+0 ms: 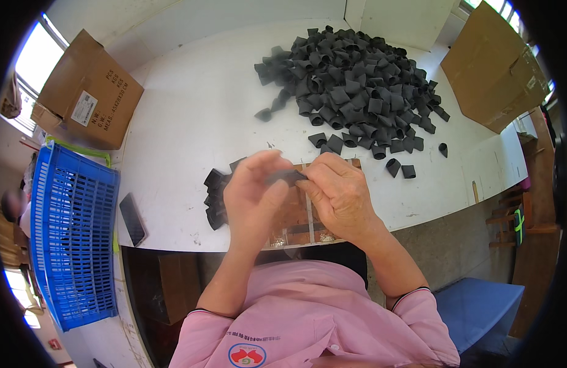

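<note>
My left hand (254, 196) and my right hand (339, 193) meet over the near edge of the white table (191, 110). Together they pinch one small black tube piece (288, 177) between the fingertips. Under the hands lies a brown wooden board (296, 218) with a metal strip across it. Just left of my left hand sits a small stack of black pieces (213, 196). A large heap of the same black tube pieces (357, 86) covers the far middle of the table.
A blue plastic crate (72, 233) stands to the left, with a dark phone (132, 219) beside it on the table edge. Cardboard boxes sit at the far left (90, 92) and far right (495, 70). A blue stool (480, 306) is at lower right.
</note>
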{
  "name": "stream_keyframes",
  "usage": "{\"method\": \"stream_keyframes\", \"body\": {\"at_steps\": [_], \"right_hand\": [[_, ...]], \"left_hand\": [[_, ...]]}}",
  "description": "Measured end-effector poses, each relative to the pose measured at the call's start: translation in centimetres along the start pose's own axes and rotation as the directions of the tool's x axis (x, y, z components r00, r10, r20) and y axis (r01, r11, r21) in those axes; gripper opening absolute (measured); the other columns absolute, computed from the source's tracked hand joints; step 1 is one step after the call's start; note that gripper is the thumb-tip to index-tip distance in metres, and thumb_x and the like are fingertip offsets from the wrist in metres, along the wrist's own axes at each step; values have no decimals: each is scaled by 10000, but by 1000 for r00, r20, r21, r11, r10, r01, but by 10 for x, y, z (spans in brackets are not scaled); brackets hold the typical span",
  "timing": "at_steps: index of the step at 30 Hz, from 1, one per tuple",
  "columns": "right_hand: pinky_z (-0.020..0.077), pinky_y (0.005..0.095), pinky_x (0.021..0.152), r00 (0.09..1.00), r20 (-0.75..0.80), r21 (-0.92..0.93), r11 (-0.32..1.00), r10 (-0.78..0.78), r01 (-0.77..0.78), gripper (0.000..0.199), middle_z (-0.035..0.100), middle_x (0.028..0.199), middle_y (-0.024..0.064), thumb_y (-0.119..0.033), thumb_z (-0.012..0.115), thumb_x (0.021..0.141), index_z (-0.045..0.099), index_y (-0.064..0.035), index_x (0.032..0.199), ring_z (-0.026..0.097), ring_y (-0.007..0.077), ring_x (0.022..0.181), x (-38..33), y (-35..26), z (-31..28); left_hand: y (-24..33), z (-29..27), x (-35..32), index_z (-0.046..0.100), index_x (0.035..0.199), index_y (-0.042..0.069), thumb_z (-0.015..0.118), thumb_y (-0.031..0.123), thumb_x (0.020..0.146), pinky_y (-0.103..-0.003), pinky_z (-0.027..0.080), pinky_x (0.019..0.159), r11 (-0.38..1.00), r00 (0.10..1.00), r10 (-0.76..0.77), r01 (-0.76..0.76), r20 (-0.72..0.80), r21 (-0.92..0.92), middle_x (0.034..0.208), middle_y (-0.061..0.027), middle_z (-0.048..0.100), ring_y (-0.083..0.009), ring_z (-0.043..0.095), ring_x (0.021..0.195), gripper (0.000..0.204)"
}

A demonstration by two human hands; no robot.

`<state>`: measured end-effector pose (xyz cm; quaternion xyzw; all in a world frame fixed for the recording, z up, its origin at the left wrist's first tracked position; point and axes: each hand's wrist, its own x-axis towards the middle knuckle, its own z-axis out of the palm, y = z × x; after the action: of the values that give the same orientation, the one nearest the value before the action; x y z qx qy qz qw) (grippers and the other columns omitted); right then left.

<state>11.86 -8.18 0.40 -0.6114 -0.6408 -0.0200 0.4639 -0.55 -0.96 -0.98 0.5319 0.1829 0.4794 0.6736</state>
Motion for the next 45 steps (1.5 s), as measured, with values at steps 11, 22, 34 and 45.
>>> {"method": "stream_keyframes", "body": {"at_steps": [11,22,34,45], "right_hand": [[401,308,475,998,-7,40,998,-56,56,125,472,655,58,-31,628,664,506,-34,691,496,200,580,13,-4,-3],[424,291,494,983,-182,45,999,6,3,145,501,667,60,-36,644,651,557,-22,767,513,207,606,-7,-2,11],[422,304,499,984,-136,224,971,115,-83,133,511,698,86,-62,640,698,565,4,785,524,222,593,-14,5,21],[412,318,488,989,-76,106,987,128,-120,109,498,697,90,-48,639,694,553,-11,751,510,239,567,-11,3,18]], "left_hand": [[-11,-10,-1,596,824,24,618,153,790,-271,388,721,962,995,-97,99,21,-254,857,-94,546,-146,482,786,135],[-15,0,-11,577,944,-10,557,82,828,-246,409,737,988,995,90,-95,47,125,921,-94,557,-135,505,808,149],[18,2,11,603,889,1,509,-48,797,-205,382,568,729,931,140,-328,338,601,753,-60,549,-117,492,669,140],[3,9,6,603,862,-21,548,-8,807,-200,398,633,915,976,147,-195,159,353,829,-65,548,-100,497,736,78]]}}
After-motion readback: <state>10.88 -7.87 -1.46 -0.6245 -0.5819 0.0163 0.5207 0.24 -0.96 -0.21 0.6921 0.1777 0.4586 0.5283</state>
